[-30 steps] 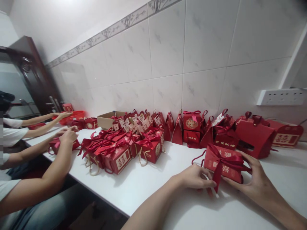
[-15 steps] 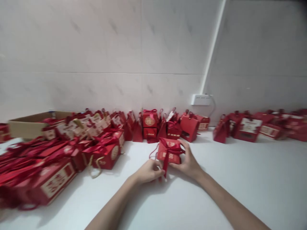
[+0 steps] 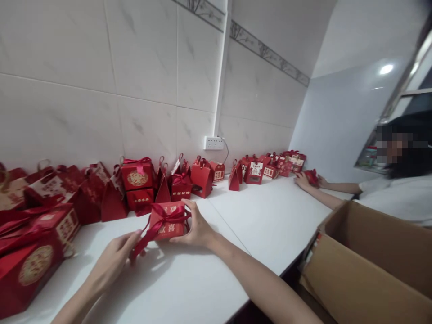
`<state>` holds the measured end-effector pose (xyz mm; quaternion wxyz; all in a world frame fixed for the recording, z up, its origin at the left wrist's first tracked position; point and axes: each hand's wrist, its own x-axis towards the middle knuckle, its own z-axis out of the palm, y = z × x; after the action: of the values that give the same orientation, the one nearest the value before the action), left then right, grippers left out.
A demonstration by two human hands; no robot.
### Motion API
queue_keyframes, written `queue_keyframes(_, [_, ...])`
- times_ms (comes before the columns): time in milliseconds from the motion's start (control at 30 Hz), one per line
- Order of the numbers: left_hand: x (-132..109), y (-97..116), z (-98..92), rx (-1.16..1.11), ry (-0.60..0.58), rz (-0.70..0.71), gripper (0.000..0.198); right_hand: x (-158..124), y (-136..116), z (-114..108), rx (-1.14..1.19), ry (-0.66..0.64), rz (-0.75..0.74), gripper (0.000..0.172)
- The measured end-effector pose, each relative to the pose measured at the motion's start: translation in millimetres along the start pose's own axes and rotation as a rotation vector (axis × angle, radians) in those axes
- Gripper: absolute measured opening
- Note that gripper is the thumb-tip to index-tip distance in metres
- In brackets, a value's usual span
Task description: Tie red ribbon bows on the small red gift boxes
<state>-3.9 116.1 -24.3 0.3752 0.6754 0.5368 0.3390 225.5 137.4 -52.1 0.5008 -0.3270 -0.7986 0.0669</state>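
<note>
A small red gift box (image 3: pixel 170 231) with gold lettering and a dark red ribbon bow on it is in the middle foreground, just over the white table. My right hand (image 3: pixel 197 227) grips its right side, thumb below and fingers at the top edge. The ribbon's loose tail (image 3: pixel 147 239) runs down to the left, pinched between the thumb and fingers of my left hand (image 3: pixel 116 256). Behind the box are two stacked red boxes (image 3: pixel 137 174) with a gold round emblem and a bow on the upper one.
Red gift boxes (image 3: pixel 37 265) crowd the left; more line the wall (image 3: pixel 254 173). A power strip (image 3: pixel 213 143) is fixed to the wall. At the right, a large open cardboard box (image 3: pixel 364 274) stands by the table edge, and another person (image 3: pixel 388 193) handles a red box.
My view has swung right, bringing the other person and the cardboard box into sight. My right hand still holds the gift box; my left hand has drawn the ribbon tail out to the left.
</note>
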Motion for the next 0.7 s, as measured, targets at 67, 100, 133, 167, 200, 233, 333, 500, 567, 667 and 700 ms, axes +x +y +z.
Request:
queue_keyframes(67, [5.1, -2.5, -2.0, 0.022, 0.133, 0.012, 0.052, 1.6, 0.9, -0.2, -0.022, -0.022, -0.001, 0.113])
queue_keyframes(100, [7.1, -3.4, -1.0, 0.012, 0.187, 0.022, 0.053, 1.9, 1.2, -0.3, -0.032, -0.036, 0.001, 0.115])
queue_keyframes(133, [8.4, -3.9, 1.4, -0.012, 0.235, 0.038, 0.053, 1.8, 1.2, -0.4, -0.036, -0.05, 0.002, 0.116])
queue_keyframes(167, [8.8, -4.2, 5.0, -0.043, 0.268, 0.065, 0.055, 1.2, 0.6, -0.4, -0.034, -0.065, 0.002, 0.116])
queue_keyframes(200, [8.4, -4.1, 9.7, -0.08, 0.287, 0.1, 0.057, 0.0, -0.4, -0.3, -0.024, -0.077, -0.001, 0.115])
queue_keyframes(233, [7.3, -3.8, 14.9, -0.118, 0.295, 0.134, 0.061, -1.5, -2.0, -0.2, -0.005, -0.086, -0.009, 0.114])
queue_keyframes(333, [2.6, -3.0, 30.1, -0.202, 0.215, 0.192, 0.072, -6.6, -7.9, 0.3, 0.065, -0.108, -0.029, 0.108])
queue_keyframes(500, [-2.4, -5.2, 40.6, -0.293, 0.123, 0.265, 0.074, -10.9, -13.6, 0.4, 0.128, -0.104, -0.014, 0.099])
queue_keyframes(567, [-4.6, -4.5, 40.5, -0.316, 0.112, 0.273, 0.076, -11.5, -14.6, 0.2, 0.159, -0.114, 0.015, 0.098])
queue_keyframes(667, [-7.8, 0.0, 38.5, -0.348, 0.103, 0.276, 0.078, -11.7, -15.1, -0.5, 0.188, -0.12, 0.02, 0.099])
queue_keyframes(700, [-8.4, 1.9, 37.7, -0.368, 0.094, 0.272, 0.076, -11.5, -15.0, -0.8, 0.196, -0.122, 0.019, 0.099])
